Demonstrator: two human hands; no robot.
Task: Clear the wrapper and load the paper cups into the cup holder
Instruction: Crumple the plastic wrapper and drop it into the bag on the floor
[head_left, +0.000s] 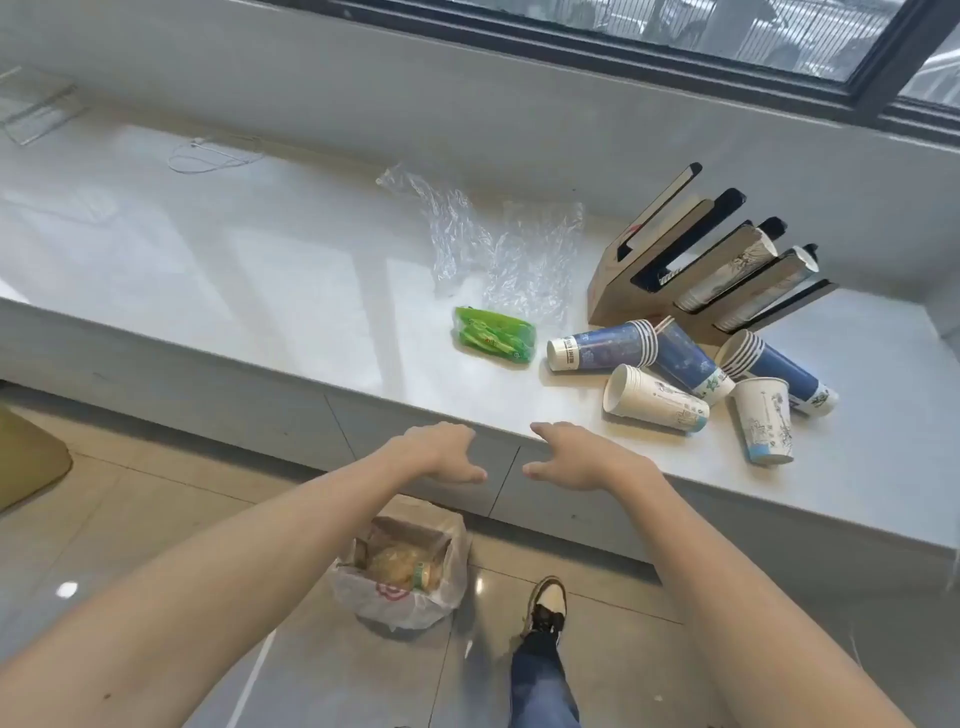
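Two crumpled clear plastic wrappers (457, 228) lie on the white counter (234, 270), with a small green packet (493, 335) just in front of them. A brown slotted cup holder (670, 270) stands at the right, two of its slots holding white cups (727, 273). In front of it lie stacks of blue cups (602, 347) and white cups (654, 400), tipped over; one white stack (763, 421) stands mouth up. My left hand (441, 452) and right hand (576, 457) hover at the counter's front edge, fingers spread, holding nothing.
A bag-lined box (405, 566) with rubbish stands on the tiled floor below my hands. My shoe (545, 605) is beside it. A white cable (213, 153) lies far left on the counter. A window frame (675, 57) runs along the back.
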